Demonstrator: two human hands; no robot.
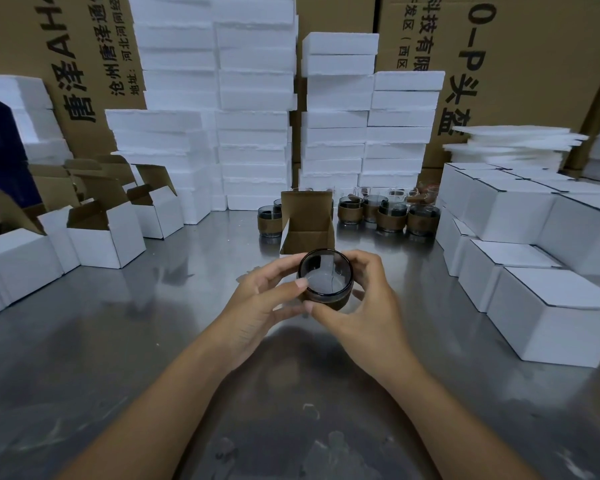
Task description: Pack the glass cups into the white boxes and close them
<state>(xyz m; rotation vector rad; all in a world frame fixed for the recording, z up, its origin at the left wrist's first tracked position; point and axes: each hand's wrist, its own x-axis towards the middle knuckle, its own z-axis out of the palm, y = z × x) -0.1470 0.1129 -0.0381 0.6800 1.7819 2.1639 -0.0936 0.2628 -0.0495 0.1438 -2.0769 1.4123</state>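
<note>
Head view: both my hands hold a glass cup (325,277) just in front of an open white box (307,233) on the bench (136,341).
My left hand (257,306) and right hand (364,306) curl around the cup from either side, fingers (300,283) pinching its rim and brown band (329,301). The cup's mouth tips up toward me. The box lies straight beyond it, away from me, mouth open upward, lid flap (305,202) standing at the far side. I judge the cup must travel forward and down; both hands are equally near.
</note>
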